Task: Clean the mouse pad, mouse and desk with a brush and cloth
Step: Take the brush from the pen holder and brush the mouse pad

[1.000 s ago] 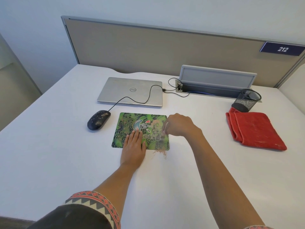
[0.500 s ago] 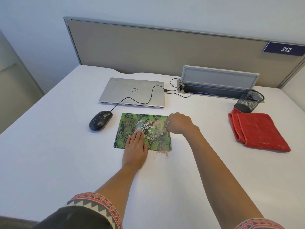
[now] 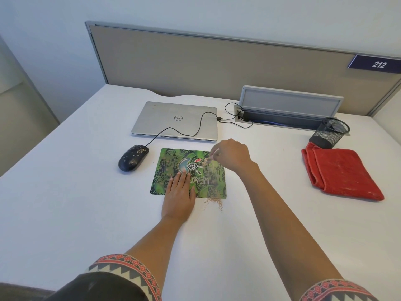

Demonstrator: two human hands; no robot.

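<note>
Over the mouse pad's (image 3: 196,170) far right corner, the right hand (image 3: 231,157) pinches a small brush (image 3: 213,153); crumbs lie toward the near edge, down to the table (image 3: 65,203). Left hand (image 3: 180,196) lies flat, pinning the pad's near edge. Speckled mouse (image 3: 132,157) sits left.

On the white desk (image 3: 65,213), the left hand (image 3: 180,196) lies flat, fingers spread over the near edge of the green mouse pad (image 3: 169,170). The right hand (image 3: 231,156) is closed around a small pale brush (image 3: 213,153) over the pad's far right corner. Brown crumbs (image 3: 213,202) lie just off the pad's near right corner. A speckled black mouse (image 3: 132,157) sits left of the pad, a closed laptop (image 3: 173,120) behind it. A folded red cloth (image 3: 340,172) lies toward the right edge, beside a mesh cup (image 3: 331,132).
</note>
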